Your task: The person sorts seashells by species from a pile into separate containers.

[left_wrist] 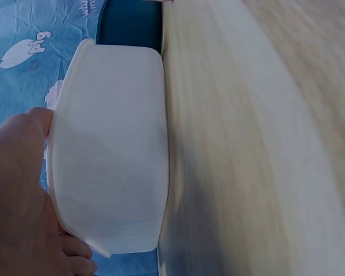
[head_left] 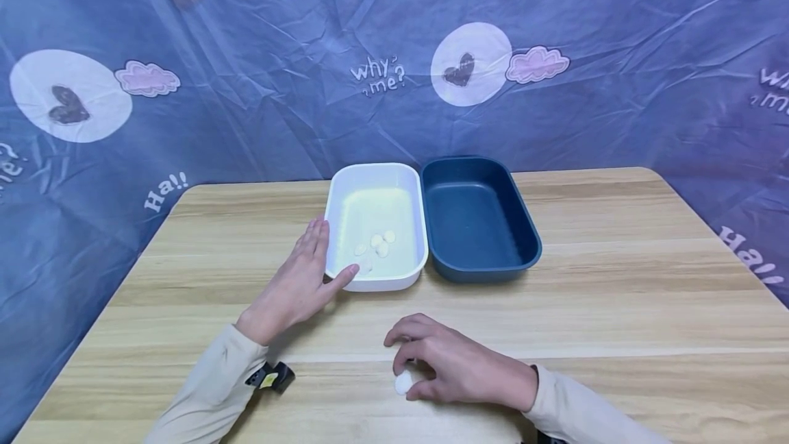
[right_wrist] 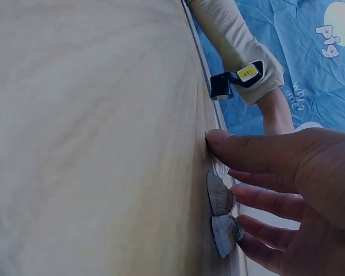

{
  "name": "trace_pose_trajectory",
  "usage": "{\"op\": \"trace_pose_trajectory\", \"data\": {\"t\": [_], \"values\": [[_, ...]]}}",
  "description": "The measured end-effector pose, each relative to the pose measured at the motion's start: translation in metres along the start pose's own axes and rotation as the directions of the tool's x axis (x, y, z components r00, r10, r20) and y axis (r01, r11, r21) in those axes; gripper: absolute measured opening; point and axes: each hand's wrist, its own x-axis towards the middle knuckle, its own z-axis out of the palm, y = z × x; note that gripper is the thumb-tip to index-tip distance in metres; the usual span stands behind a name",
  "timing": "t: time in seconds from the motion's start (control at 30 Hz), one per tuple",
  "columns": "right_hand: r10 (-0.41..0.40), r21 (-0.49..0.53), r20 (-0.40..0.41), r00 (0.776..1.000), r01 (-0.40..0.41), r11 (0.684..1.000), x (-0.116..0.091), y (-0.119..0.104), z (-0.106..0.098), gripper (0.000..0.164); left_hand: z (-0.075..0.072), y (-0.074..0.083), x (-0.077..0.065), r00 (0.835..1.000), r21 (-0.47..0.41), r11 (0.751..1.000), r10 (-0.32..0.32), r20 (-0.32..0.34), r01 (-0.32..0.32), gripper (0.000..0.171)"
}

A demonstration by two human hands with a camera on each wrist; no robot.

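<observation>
My left hand (head_left: 296, 286) rests against the left side of a white plastic tub (head_left: 416, 252), its fingers straight along the wall and its thumb over the near corner of the rim. Several small pale shells (head_left: 377, 241) lie in the tub's near half. Low over the table, my right hand (head_left: 462, 365) has its fingers bent and its thumb apart from them. A white shell (head_left: 403, 382) shows between thumb and forefinger. From the right wrist, ribbed shells (right_wrist: 220, 194) appear on the tabletop beside the fingertips; none looks lifted.
A dark blue tub (head_left: 477, 225) stands against the right side of the white one. Both sit toward the back of the wooden table (head_left: 647, 293). A blue printed cloth (head_left: 308, 101) hangs behind the table and along its sides.
</observation>
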Motion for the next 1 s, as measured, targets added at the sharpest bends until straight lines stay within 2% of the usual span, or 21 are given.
{"op": "trace_pose_trajectory", "data": {"t": [0.4, 0.6, 1.0], "values": [[-0.002, -0.028, -0.003, 1.000, 0.002, 1.000, -0.001, 0.000, 0.001, 0.020, 0.002, 0.000, 0.000, 1.000, -0.006, 1.000, 0.020, -0.019, -0.020, 0.096], [0.007, -0.005, -0.001, 1.000, -0.007, 1.000, -0.001, -0.001, 0.000, 0.020, 0.003, 0.001, -0.001, 0.999, -0.001, 1.000, 0.022, -0.024, -0.022, 0.096], [0.052, 0.020, -0.029, 0.998, -0.052, 0.998, 0.006, -0.002, -0.016, 0.019, 0.003, 0.000, 0.000, 1.000, 0.002, 1.000, 0.012, -0.024, -0.012, 0.096]]}}
